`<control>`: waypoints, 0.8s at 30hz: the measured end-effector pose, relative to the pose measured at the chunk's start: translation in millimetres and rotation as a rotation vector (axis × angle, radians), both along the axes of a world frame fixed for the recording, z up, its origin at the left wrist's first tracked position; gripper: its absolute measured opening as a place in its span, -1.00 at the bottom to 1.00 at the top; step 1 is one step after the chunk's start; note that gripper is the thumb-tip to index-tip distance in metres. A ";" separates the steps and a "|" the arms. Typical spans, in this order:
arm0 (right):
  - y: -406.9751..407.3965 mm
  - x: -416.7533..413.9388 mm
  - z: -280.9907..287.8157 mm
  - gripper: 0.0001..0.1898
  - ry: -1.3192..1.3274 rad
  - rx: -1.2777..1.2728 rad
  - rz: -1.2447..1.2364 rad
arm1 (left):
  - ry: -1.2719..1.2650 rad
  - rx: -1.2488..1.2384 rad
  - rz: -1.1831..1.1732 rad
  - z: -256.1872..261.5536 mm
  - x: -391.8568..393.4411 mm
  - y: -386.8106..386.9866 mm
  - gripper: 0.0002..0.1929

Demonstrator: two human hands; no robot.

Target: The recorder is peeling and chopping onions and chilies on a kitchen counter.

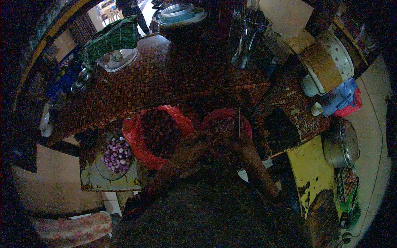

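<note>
My left hand and my right hand are close together in front of my body, over the near rim of a red bowl. A thin knife blade points up from my right hand. My left fingers are bent towards the right hand; darkness hides whether anything small is between them. Pale pieces lie inside the bowl. Left of it, a red plastic bag stands wide, full of dark, small bulbs, likely unpeeled shallots. Farther left, peeled purple-white shallots are heaped on a round plate.
A table with a woven-pattern cover spans the front. On it are a green checked cloth over a glass dish, stacked bowls and a clear utensil container. A lidded metal pot stands right. A person is in the background.
</note>
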State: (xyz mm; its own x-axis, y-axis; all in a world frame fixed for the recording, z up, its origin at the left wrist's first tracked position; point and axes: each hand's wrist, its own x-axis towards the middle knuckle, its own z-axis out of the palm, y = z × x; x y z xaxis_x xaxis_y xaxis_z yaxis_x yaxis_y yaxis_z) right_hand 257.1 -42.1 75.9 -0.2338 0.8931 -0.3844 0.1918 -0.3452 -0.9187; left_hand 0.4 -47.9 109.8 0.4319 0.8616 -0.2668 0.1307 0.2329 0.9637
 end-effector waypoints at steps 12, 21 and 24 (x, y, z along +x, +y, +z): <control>-0.1 -28.3 21.7 -0.46 -0.651 0.549 0.017 | -0.033 -0.072 -0.025 -5.3 5.3 -0.9 -0.64; -39.3 -20.2 33.1 -0.46 -0.067 -0.019 -0.233 | 0.110 0.548 0.080 6.5 19.4 -4.0 -0.69; -19.1 -27.3 24.9 -0.46 0.065 -0.148 -0.268 | -0.020 0.106 0.042 15.7 15.2 -4.8 -0.71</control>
State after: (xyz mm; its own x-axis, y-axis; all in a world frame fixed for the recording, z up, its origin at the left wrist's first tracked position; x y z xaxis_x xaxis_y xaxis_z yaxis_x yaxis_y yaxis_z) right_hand 229.8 -61.2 100.8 -0.0257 0.8618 -0.5067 0.0184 -0.5063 -0.8621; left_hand 15.6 -52.7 125.5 0.3993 0.9019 -0.1651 0.1038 0.1344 0.9855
